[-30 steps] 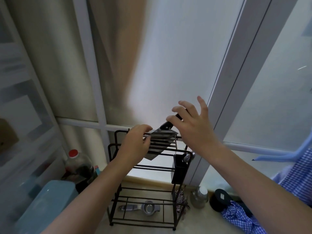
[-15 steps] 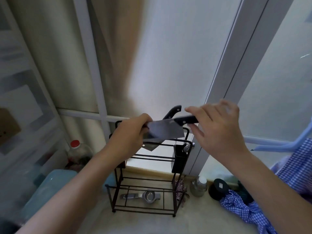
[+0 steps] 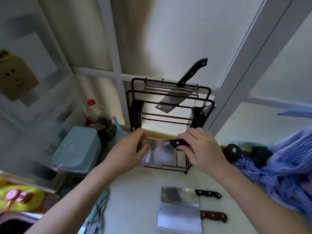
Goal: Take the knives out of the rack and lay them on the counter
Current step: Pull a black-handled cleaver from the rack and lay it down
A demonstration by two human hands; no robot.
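A black wire rack stands on the pale counter against the window. One cleaver with a black handle still sits slanted in its top slots. I hold another black-handled cleaver level in front of the rack's lower part: my right hand grips its handle, and my left hand pinches the far end of the blade. Two cleavers lie flat on the counter near me, one black-handled and one brown-handled, handles pointing right.
A blue plastic box sits left of the rack, with a red-capped bottle behind it. A blue checked cloth is heaped at the right. A black utensil holder hangs on the rack's right side. Yellow items lie at lower left.
Both hands have carried the cleaver down from the rack's top to in front of its base. The view has tilted down, showing two cleavers on the counter.
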